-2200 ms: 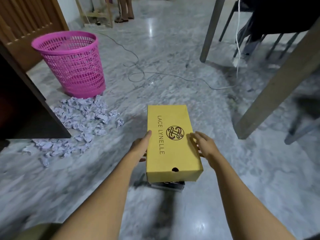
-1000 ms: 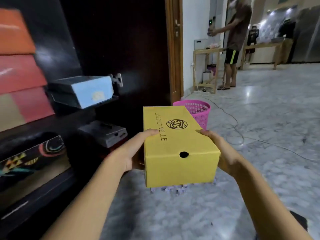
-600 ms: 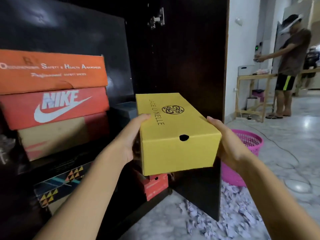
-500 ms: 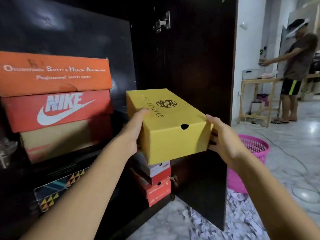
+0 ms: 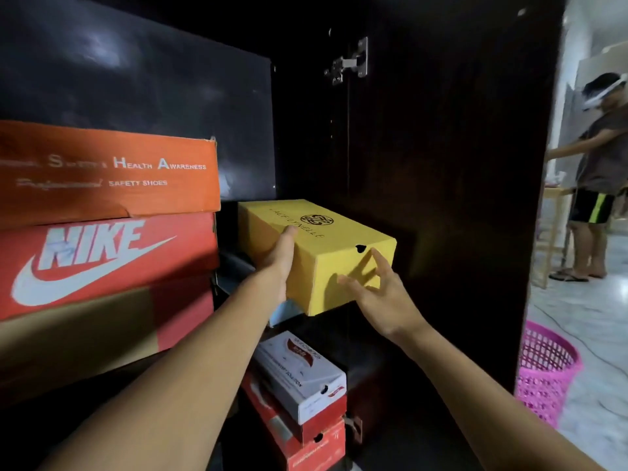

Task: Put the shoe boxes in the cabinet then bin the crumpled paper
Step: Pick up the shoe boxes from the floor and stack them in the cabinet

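Note:
The yellow shoe box (image 5: 326, 232) sits partly inside the dark cabinet (image 5: 136, 79), resting on a light blue box (image 5: 283, 311) whose corner shows beneath it. My left hand (image 5: 278, 263) grips the yellow box's left side, thumb on the lid. My right hand (image 5: 377, 294) has its fingers spread, the tips pressing against the box's front end. The pink bin (image 5: 543, 379) stands on the floor at the right, beyond the open cabinet door (image 5: 441, 164). No crumpled paper is in view.
Left of the yellow box is a stack: an orange safety-shoe box (image 5: 102, 171) on a red Nike box (image 5: 102, 256). Below, a white box (image 5: 299, 372) lies on a red box (image 5: 306, 436). A person (image 5: 598, 185) stands at the far right.
I lifted the yellow box off the floor, turned to the cabinet and pushed it in. My right hand has shifted from the box's right side to its front end, fingers spread.

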Demonstrator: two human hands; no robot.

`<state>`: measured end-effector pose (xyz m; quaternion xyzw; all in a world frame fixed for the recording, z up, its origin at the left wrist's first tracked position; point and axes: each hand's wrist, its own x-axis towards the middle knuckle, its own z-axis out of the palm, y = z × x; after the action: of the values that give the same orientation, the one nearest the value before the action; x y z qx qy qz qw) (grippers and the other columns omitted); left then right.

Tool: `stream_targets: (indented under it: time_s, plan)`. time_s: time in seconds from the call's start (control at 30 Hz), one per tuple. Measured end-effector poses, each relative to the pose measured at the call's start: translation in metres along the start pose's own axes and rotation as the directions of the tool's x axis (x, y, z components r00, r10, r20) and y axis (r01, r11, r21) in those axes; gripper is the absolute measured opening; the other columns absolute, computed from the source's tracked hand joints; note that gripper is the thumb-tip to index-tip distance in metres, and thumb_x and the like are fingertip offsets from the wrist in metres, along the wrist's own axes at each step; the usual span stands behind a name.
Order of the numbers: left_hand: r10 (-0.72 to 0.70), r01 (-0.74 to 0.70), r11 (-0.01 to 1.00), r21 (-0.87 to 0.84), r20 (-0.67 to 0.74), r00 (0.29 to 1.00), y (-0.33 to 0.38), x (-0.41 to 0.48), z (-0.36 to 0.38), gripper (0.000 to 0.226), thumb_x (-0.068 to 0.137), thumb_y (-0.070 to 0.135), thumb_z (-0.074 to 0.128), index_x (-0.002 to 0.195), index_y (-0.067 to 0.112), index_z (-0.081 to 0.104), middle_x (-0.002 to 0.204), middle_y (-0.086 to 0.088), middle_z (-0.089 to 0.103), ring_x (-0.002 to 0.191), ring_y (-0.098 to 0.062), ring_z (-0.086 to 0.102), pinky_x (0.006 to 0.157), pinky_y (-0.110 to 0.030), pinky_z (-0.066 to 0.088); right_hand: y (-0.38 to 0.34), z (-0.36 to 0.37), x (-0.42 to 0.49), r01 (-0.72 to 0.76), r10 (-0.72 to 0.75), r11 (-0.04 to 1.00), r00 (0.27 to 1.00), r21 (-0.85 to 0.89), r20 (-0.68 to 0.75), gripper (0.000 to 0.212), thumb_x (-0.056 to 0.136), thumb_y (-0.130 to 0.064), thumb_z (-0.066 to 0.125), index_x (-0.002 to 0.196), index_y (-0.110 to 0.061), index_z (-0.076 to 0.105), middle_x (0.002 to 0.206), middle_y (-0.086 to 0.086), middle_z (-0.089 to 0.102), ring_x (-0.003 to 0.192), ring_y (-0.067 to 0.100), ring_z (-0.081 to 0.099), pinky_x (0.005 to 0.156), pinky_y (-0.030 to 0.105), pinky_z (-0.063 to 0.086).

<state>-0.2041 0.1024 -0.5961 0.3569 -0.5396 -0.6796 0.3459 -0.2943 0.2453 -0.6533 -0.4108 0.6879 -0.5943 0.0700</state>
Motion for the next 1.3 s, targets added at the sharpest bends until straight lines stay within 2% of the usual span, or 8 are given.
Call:
stream_targets:
  time_s: [0.2, 0.4, 0.6, 0.73, 0.83, 1.03, 1.1, 1.3]
  plan:
    - [0.205, -0.156, 0.93, 0.333, -0.117, 0.972, -0.004, 0.037, 0.015, 0.081, 0.083, 0.073, 0.043, 0.145, 0.022, 0.035, 0.15, -0.018, 0.03, 0.138, -0.036, 0.03, 0.113, -0.049, 0.024, 0.0, 0.021, 0.04, -0.024, 0.013, 0.988, 0.997, -0.155, -0.072, 0.094, 0.088, -0.055, 0.063, 0.156, -0.032, 0.004, 0.153, 0.004, 0.021, 0.136, 0.022, 0.038, 0.106, 0.03, 0.033]
    - [0.593, -0.541, 0.726, 0.424, 0.013, 0.805, -0.003, 0.058, 0.007, 0.065, 0.085, 0.061, 0.057, 0.142, 0.034, 0.041, 0.15, 0.0, 0.034, 0.134, -0.023, 0.039, 0.093, -0.031, 0.033, 0.001, 0.041, 0.075, 0.007, -0.014, 0.942, 1.0, -0.335, -0.019, 0.092, 0.089, -0.06, 0.058, 0.156, -0.03, 0.003, 0.159, 0.005, 0.014, 0.136, 0.026, 0.04, 0.109, 0.042, 0.04]
    - [0.535, -0.512, 0.66, 0.549, 0.134, 0.834, 0.024, 0.099, -0.023, 0.053, 0.088, 0.052, 0.062, 0.136, 0.034, 0.051, 0.143, -0.005, 0.046, 0.126, -0.025, 0.048, 0.098, -0.032, 0.042, 0.022, 0.065, 0.108, 0.027, 0.04, 0.876, 0.991, -0.482, 0.127, 0.077, 0.098, -0.054, 0.045, 0.156, -0.036, -0.003, 0.166, -0.002, 0.0, 0.15, 0.024, 0.016, 0.115, 0.044, 0.027]
    - [0.552, -0.545, 0.637, 0.545, 0.171, 0.816, 0.024, 0.111, -0.024, 0.053, 0.088, 0.053, 0.061, 0.136, 0.035, 0.051, 0.143, -0.004, 0.046, 0.121, -0.021, 0.05, 0.087, -0.026, 0.039, 0.037, 0.08, 0.114, 0.043, -0.014, 0.862, 0.998, -0.505, 0.062, 0.081, 0.098, -0.051, 0.048, 0.155, -0.036, -0.008, 0.164, -0.002, -0.008, 0.144, 0.027, 0.032, 0.103, 0.036, 0.041]
    - [0.564, -0.559, 0.645, 0.52, 0.169, 0.808, 0.02, 0.114, -0.023, 0.053, 0.089, 0.051, 0.061, 0.137, 0.035, 0.049, 0.142, -0.003, 0.046, 0.104, -0.011, 0.053, 0.078, -0.02, 0.04, 0.043, 0.079, 0.115, 0.043, -0.013, 0.882, 0.998, -0.469, 0.067, 0.085, 0.095, -0.046, 0.055, 0.153, -0.042, -0.008, 0.165, -0.004, -0.005, 0.137, 0.026, 0.043, 0.094, 0.033, 0.044]
    - [0.439, -0.468, 0.693, 0.548, 0.194, 0.877, 0.009, 0.101, -0.016, 0.08, 0.095, 0.034, 0.059, 0.152, 0.044, 0.004, 0.164, -0.005, 0.001, 0.148, -0.026, 0.019, 0.092, -0.025, 0.035, 0.048, 0.052, 0.083, -0.023, 0.074, 0.861, 0.994, -0.508, 0.081, 0.073, 0.093, -0.048, 0.051, 0.154, -0.044, 0.011, 0.155, -0.001, 0.038, 0.129, 0.023, 0.05, 0.099, 0.04, 0.045]
    - [0.421, -0.429, 0.703, 0.567, 0.154, 0.894, -0.005, 0.086, -0.012, 0.084, 0.097, 0.022, 0.052, 0.151, 0.044, -0.008, 0.164, -0.012, 0.005, 0.142, -0.033, 0.032, 0.089, -0.025, 0.041, 0.056, 0.041, 0.047, -0.026, 0.056, 0.873, 0.997, -0.486, 0.047, 0.071, 0.093, -0.052, 0.052, 0.152, -0.046, 0.014, 0.151, -0.003, 0.042, 0.128, 0.022, 0.052, 0.097, 0.041, 0.047]
    - [0.659, -0.589, 0.632, 0.504, 0.051, 0.751, -0.09, 0.01, 0.006, 0.06, 0.091, 0.025, 0.057, 0.147, 0.021, 0.038, 0.148, -0.005, 0.044, 0.131, -0.023, 0.046, 0.107, -0.034, 0.038, 0.093, -0.02, -0.075, -0.086, 0.061, 0.888, 0.996, -0.451, -0.069, 0.067, 0.091, -0.055, 0.055, 0.15, -0.044, 0.025, 0.139, -0.006, 0.05, 0.107, 0.011, 0.063, 0.092, 0.041, 0.053]
